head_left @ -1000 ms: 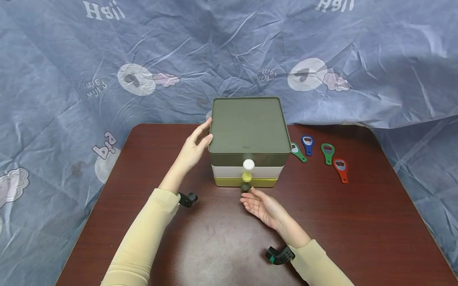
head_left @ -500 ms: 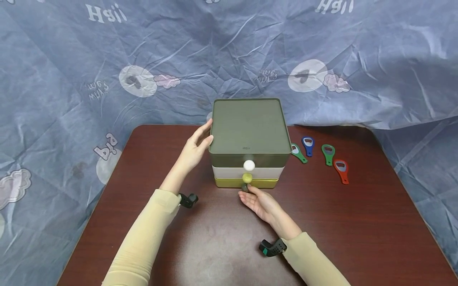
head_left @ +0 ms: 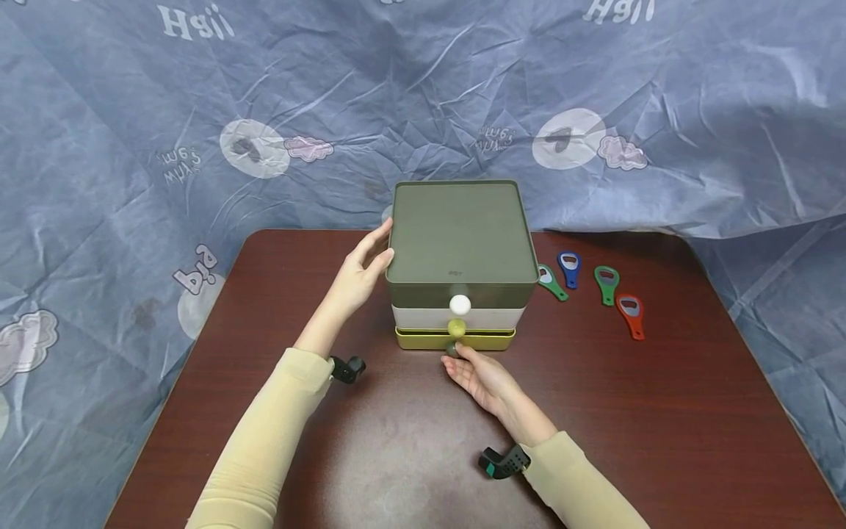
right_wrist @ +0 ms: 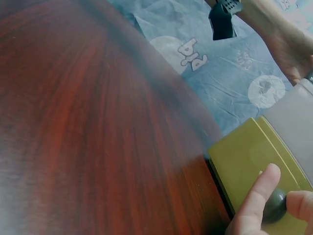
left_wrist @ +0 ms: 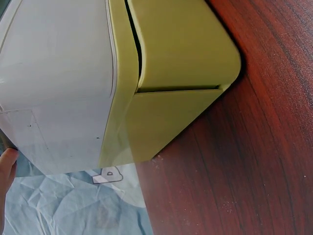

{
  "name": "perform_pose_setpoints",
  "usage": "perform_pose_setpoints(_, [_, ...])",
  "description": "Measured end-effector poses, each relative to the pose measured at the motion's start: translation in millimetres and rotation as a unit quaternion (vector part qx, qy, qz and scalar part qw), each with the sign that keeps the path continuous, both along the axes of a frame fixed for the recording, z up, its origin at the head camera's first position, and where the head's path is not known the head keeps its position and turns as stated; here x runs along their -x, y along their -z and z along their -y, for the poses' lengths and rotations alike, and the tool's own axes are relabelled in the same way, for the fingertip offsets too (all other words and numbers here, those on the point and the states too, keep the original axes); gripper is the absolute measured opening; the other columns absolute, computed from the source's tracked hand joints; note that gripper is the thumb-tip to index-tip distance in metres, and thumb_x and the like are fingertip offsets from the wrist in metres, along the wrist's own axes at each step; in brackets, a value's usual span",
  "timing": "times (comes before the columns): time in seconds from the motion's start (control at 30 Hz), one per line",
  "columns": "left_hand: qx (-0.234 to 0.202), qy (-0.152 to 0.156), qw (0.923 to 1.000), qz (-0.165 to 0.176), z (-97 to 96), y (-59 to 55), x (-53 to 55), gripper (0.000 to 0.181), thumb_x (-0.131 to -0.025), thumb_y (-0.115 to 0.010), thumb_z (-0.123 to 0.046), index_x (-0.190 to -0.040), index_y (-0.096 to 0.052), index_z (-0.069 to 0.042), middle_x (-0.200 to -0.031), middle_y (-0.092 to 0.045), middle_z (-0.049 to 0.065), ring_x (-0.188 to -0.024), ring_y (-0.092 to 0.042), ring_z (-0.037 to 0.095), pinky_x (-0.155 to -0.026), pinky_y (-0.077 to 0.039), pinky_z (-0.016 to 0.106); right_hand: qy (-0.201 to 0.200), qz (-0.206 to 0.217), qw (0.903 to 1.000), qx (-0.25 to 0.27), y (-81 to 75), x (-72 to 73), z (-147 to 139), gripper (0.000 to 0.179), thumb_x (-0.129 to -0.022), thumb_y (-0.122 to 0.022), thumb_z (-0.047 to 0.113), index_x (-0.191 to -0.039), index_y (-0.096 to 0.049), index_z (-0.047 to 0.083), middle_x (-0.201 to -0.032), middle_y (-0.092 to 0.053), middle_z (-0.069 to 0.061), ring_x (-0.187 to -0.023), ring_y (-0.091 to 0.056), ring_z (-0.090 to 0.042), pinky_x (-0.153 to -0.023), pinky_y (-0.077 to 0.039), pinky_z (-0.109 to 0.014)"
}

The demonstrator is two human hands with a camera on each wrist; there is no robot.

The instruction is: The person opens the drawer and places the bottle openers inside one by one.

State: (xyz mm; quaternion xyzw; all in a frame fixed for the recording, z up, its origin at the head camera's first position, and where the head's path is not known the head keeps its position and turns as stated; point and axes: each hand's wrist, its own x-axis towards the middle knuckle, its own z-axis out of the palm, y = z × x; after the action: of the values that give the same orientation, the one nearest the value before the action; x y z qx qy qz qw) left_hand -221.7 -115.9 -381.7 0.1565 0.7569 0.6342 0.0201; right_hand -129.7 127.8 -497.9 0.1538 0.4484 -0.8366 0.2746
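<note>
My right hand [head_left: 485, 378] pinches the dark knob [head_left: 452, 348] of the bottom yellow-green drawer [head_left: 423, 339], at the table's middle. My left hand [head_left: 357, 275], fingers straight, braces the three-drawer organizer [head_left: 460, 235].

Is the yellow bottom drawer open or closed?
Slightly open. The bottom drawer sticks out a little past the white drawer above it, and the right hand pinches its dark knob. The left wrist view shows a gap along its edge.

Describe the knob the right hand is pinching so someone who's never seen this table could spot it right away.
On the dark wooden table stands a three-drawer box. Three round knobs run down the middle of its front; the right hand pinches the dark green knob on the bottom, yellow-green drawer. It is the lowest and darkest, below the white knob and yellow knob.
</note>
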Motion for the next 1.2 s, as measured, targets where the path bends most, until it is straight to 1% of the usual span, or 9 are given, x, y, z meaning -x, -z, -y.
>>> perform_pose_setpoints(0.07, [0.003, -0.002, 1.0, -0.004, 0.3, 2.8, 1.6, 0.052, -0.104, -0.049, -0.019, -0.154, -0.034, -0.019, -0.159, -0.034, 0.006, -0.144, -0.037, 0.024, -0.115, -0.037, 0.046, -0.007, 0.0, 1.0, -0.003, -0.3, -4.6, -2, 0.013, -0.105, -0.048, 0.017, -0.106, -0.051, 0.004, -0.088, -0.072, -0.003, -0.078, -0.068, -0.006, -0.077, -0.057, -0.017])
perform_pose_setpoints(0.17, [0.003, -0.002, 0.9999, -0.01, 0.1, 4.3, 2.4, 0.052, -0.104, -0.049, -0.02, -0.154, -0.034, -0.019, -0.159, -0.035, 0.006, -0.144, -0.038, 0.025, -0.114, -0.039, 0.047, -0.025, 0.0, 0.9997, -0.005, -1.1, -13.8, -5, 0.016, -0.104, -0.049, 0.018, -0.109, -0.05, 0.003, -0.09, -0.072, -0.003, -0.078, -0.068, -0.006, -0.078, -0.057, -0.017])
perform_pose_setpoints(0.33, [0.0, -0.001, 0.9999, -0.013, -1.2, 3.8, 2.6, 0.052, -0.104, -0.049, -0.018, -0.154, -0.035, -0.016, -0.159, -0.034, 0.007, -0.144, -0.037, 0.027, -0.114, -0.039, 0.048, -0.046, 0.007, 0.9989, -0.011, -2.0, -32.9, -8, 0.015, -0.103, -0.052, 0.018, -0.109, -0.052, 0.004, -0.092, -0.072, -0.003, -0.08, -0.068, -0.005, -0.077, -0.056, -0.015])
perform_pose_setpoints(0.43, [0.003, -0.001, 0.9999, -0.012, -1.2, 3.5, 2.7, 0.052, -0.104, -0.049, -0.019, -0.155, -0.034, -0.017, -0.16, -0.034, 0.007, -0.144, -0.036, 0.027, -0.114, -0.038, 0.048, -0.059, 0.007, 0.9982, -0.014, -1.8, -43.7, -9, 0.014, -0.102, -0.055, 0.019, -0.106, -0.056, 0.005, -0.093, -0.073, -0.003, -0.08, -0.068, -0.004, -0.077, -0.056, -0.015])
perform_pose_setpoints(0.67, [0.01, -0.004, 0.9999, -0.012, -0.6, 4.6, 2.3, 0.052, -0.104, -0.049, -0.019, -0.155, -0.034, -0.019, -0.16, -0.033, 0.004, -0.145, -0.036, 0.025, -0.114, -0.038, 0.048, -0.09, 0.007, 0.9958, -0.014, -1.8, -61.4, -13, 0.015, -0.101, -0.056, 0.018, -0.106, -0.057, 0.004, -0.095, -0.074, -0.004, -0.082, -0.068, -0.004, -0.078, -0.056, -0.015])
perform_pose_setpoints(0.87, [0.004, -0.002, 0.9999, -0.013, -0.8, 4.0, 1.4, 0.052, -0.105, -0.048, -0.018, -0.155, -0.034, -0.017, -0.159, -0.034, 0.008, -0.145, -0.037, 0.025, -0.114, -0.038, 0.049, -0.103, 0.003, 0.9946, -0.014, -0.2, -68.7, -14, 0.015, -0.1, -0.058, 0.019, -0.104, -0.06, 0.006, -0.096, -0.075, -0.004, -0.084, -0.068, -0.005, -0.079, -0.056, -0.016])
perform_pose_setpoints(1.0, [0.003, 0.0, 0.9999, -0.017, -1.2, 4.4, 1.5, 0.052, -0.105, -0.047, -0.017, -0.155, -0.033, -0.016, -0.159, -0.034, 0.009, -0.145, -0.036, 0.026, -0.114, -0.037, 0.05, -0.1, 0.003, 0.9948, -0.019, 1.3, -69.4, -15, 0.014, -0.099, -0.059, 0.02, -0.103, -0.061, 0.006, -0.095, -0.075, -0.004, -0.083, -0.069, -0.005, -0.079, -0.056, -0.016])
perform_pose_setpoints(1.2, [0.005, -0.006, 0.9998, -0.018, -1.5, 4.9, 1.9, 0.052, -0.104, -0.049, -0.017, -0.154, -0.035, -0.017, -0.158, -0.036, 0.009, -0.143, -0.039, 0.024, -0.113, -0.039, 0.049, -0.105, 0.0, 0.9941, -0.028, 3.0, -70.1, -16, 0.015, -0.1, -0.058, 0.02, -0.105, -0.06, 0.006, -0.096, -0.074, -0.004, -0.084, -0.069, -0.005, -0.079, -0.057, -0.017])
